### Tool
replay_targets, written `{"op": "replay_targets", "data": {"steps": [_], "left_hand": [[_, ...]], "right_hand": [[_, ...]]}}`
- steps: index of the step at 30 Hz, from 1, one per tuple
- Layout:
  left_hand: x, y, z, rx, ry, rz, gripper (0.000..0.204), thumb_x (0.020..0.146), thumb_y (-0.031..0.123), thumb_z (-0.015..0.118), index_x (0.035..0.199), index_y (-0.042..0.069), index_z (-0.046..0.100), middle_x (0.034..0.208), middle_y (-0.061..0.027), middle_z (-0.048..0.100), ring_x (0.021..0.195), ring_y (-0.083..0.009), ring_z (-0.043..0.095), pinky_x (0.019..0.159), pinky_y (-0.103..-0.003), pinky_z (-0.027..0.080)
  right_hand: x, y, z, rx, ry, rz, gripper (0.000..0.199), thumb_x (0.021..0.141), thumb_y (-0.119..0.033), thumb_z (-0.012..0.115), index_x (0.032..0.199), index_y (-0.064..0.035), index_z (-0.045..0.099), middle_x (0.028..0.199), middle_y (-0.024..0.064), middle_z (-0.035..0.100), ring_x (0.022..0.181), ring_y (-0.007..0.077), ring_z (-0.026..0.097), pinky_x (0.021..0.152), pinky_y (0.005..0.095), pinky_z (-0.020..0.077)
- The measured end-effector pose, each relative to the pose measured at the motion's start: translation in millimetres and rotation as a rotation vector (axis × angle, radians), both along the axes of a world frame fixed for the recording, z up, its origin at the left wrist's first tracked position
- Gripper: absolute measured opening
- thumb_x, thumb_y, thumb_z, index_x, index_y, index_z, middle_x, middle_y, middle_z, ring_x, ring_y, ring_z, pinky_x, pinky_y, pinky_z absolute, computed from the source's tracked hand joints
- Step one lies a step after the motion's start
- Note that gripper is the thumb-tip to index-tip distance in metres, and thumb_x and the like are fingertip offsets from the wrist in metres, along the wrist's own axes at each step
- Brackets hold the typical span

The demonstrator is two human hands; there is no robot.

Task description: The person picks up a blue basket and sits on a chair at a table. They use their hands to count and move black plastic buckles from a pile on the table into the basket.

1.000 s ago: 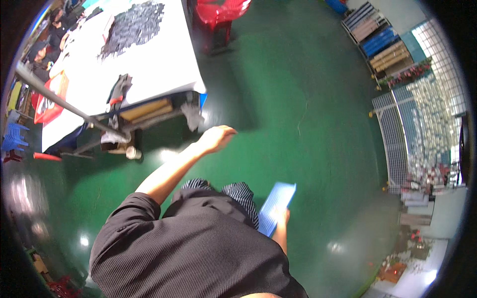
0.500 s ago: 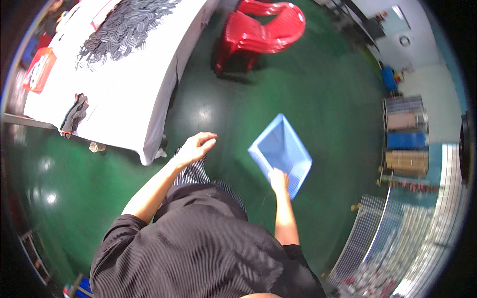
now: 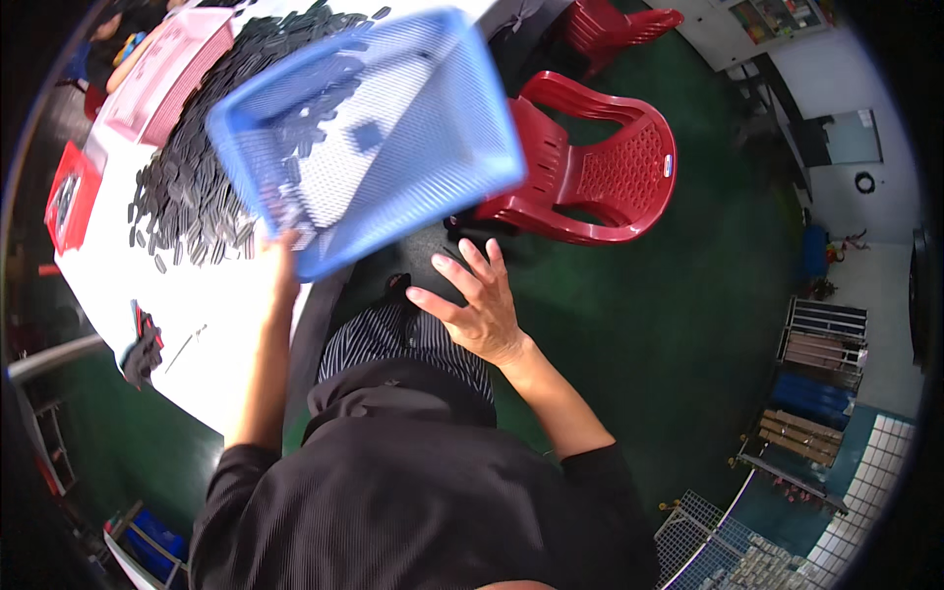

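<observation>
Gripping a blue basket (image 3: 467,118) is the left of the hands (image 3: 279,258)

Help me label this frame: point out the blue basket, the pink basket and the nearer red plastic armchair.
Blue basket (image 3: 423,219): head view, on its near rim.
Pink basket (image 3: 189,90): head view, on its long side wall.
Nearer red plastic armchair (image 3: 621,172): head view, on its lattice panel.
</observation>
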State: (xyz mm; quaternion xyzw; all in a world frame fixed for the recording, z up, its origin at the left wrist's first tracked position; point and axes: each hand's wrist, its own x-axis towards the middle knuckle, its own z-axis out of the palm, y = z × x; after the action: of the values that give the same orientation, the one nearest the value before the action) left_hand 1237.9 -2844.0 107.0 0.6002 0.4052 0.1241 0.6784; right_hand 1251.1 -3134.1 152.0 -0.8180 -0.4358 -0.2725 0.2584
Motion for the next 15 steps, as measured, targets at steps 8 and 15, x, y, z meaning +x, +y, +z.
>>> {"op": "replay_targets", "data": {"steps": [8, 15], "left_hand": [[-27, 163, 4, -0.086, -0.282, 0.43, 0.029, 0.083, -0.003, 0.057, 0.111, -0.007, 0.056, 0.099, -0.0151, 0.063, 0.086, -0.0246, 0.066, 0.079, -0.042, 0.06], [-56, 175, 42, 0.042, -0.22, 0.532, 0.047, 0.087, -0.003, 0.053, 0.131, -0.01, 0.04, 0.12, -0.0247, 0.058, 0.101, -0.0358, 0.064, 0.085, -0.049, 0.058]], "right_hand": [[204, -146, -243, -0.842, 1.063, -0.7, 0.097, 0.074, -0.02, 0.081, 0.151, -0.0185, 0.022, 0.151, 0.0144, 0.031, 0.146, 0.0325, 0.018, 0.114, 0.0585, 0.023], [259, -150, -284, -1.203, 1.071, -0.692, 0.078, 0.077, -0.028, 0.078, 0.141, -0.027, 0.032, 0.135, 0.0124, 0.046, 0.126, 0.0336, 0.047, 0.098, 0.0615, 0.0414]]}}
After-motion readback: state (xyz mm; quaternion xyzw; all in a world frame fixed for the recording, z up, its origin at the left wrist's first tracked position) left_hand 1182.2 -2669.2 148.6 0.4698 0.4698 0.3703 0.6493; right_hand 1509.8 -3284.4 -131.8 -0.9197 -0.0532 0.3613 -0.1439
